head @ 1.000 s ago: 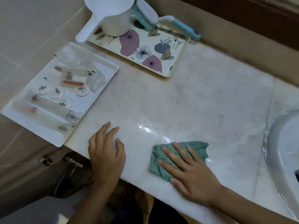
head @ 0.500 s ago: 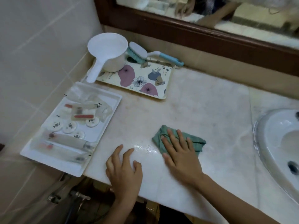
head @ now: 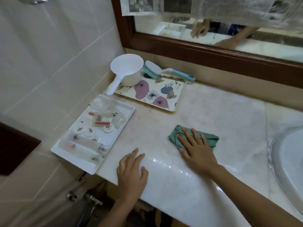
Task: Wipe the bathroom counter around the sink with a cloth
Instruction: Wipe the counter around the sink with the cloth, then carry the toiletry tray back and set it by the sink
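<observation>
A folded green cloth (head: 211, 139) lies on the pale marble counter (head: 221, 112), left of the white sink (head: 290, 154). My right hand (head: 196, 149) presses flat on the cloth with straight, spread fingers. My left hand (head: 132, 171) rests flat on the counter's front edge, left of the cloth and apart from it, holding nothing. A wet, shiny streak runs along the front edge between and below my two hands.
A white tray (head: 126, 112) of wrapped toiletries overhangs the counter's left end. Behind it, a floral tray (head: 179, 95) carries a white scoop (head: 126, 69) and a teal-handled brush (head: 164, 71). A wood-framed mirror (head: 213, 51) lines the back wall; tiled wall stands at the left.
My right hand has slid the cloth away from the front edge toward the middle of the counter. The view has tilted upward, bringing the mirror into sight. My left hand stays on the edge.
</observation>
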